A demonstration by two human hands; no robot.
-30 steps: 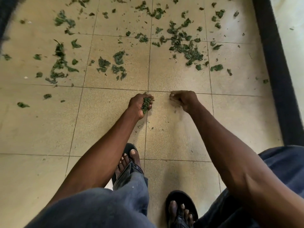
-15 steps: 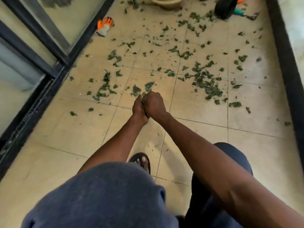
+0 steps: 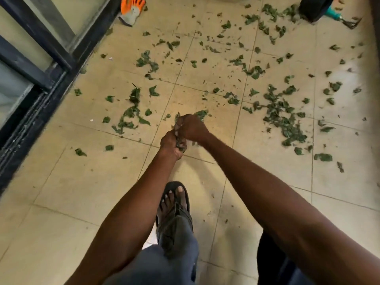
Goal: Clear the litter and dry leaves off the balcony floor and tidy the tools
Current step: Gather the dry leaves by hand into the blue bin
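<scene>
A wad of green leaves (image 3: 181, 144) is gripped in the left hand (image 3: 171, 145), whose fingers are curled round it just above the centre of the view. The right hand (image 3: 192, 128) is held against the left one at its one o'clock side, its fingers bent down over the same wad, with a few leaf scraps pinched at its knuckles. Both forearms are stretched out from the lower edge of the view and meet there. The tiled floor (image 3: 61, 182) is strewn with loose leaves: a dense patch (image 3: 283, 118) is seen at three o'clock from the hands, a thinner trail (image 3: 131, 112) at ten o'clock, and scattered bits are spread toward twelve o'clock. An orange and grey glove (image 3: 131, 9) is laid on the floor at eleven o'clock, just beside the dark door frame (image 3: 51, 79) that runs along the nine o'clock side. At one o'clock, near the top edge, a black object (image 3: 313, 7) is cut off by the frame, and a teal-handled hand rake (image 3: 341, 18) is laid just beside it. A foot in a dark sandal (image 3: 174, 202) is planted on the tiles at six o'clock from the hands, below a blue-grey trouser leg (image 3: 176, 254).
</scene>
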